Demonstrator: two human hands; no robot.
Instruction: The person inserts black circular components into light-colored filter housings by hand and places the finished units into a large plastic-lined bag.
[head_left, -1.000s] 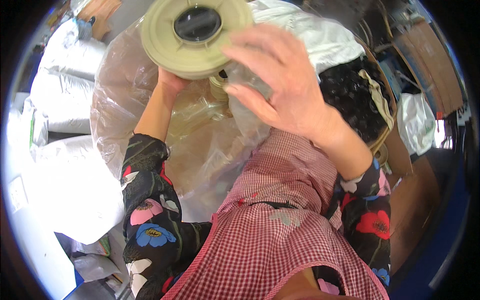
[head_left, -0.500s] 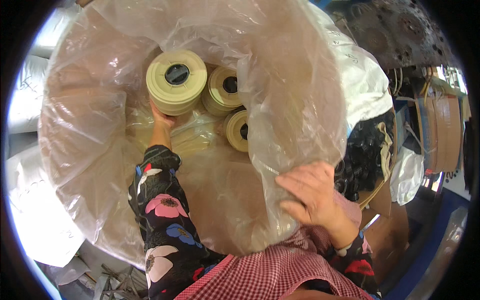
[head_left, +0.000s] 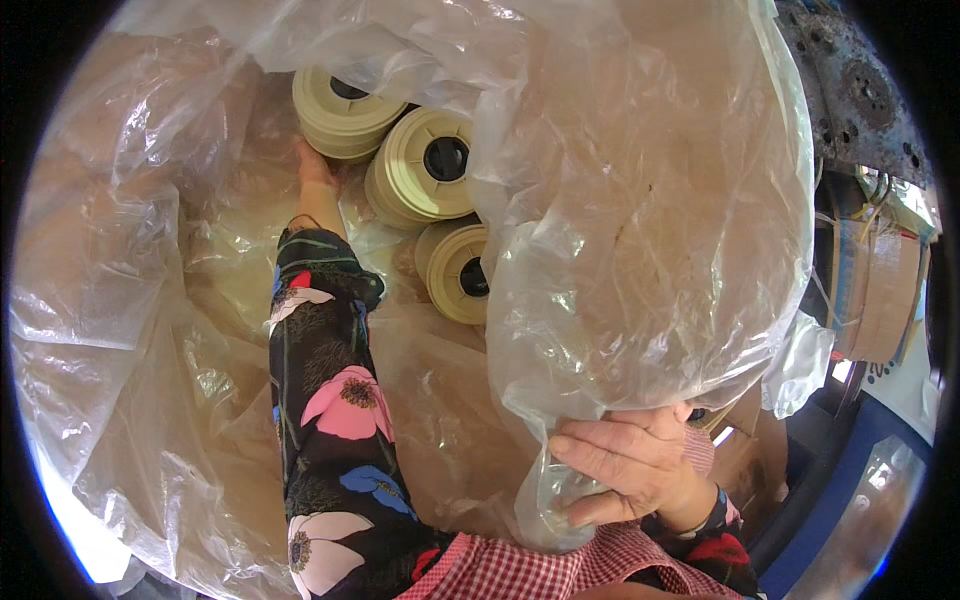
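My left hand (head_left: pixel 314 166) reaches deep into a large round container lined with clear plastic. It is closed against the near left side of a stack of cream round plastic parts (head_left: pixel 346 125) with a black centre; its fingertips are hidden. Right beside that stack stand a second cream stack (head_left: pixel 412 180) and a third one (head_left: pixel 452 250), both partly covered by a fold of the liner. My right hand (head_left: pixel 630 460) grips the gathered edge of the clear plastic liner (head_left: pixel 650 250) at the near right.
Dark, rusty metal machinery (head_left: pixel 860 95) stands at the far right. Below it are cardboard pieces (head_left: pixel 875 290) and a crumpled white bag (head_left: pixel 800 365). A blue edge (head_left: pixel 820 510) runs along the lower right.
The left stack has gone down and away, beside the other two, with my left hand still at it. My view has come closer, and the liner bulges wider on the right.
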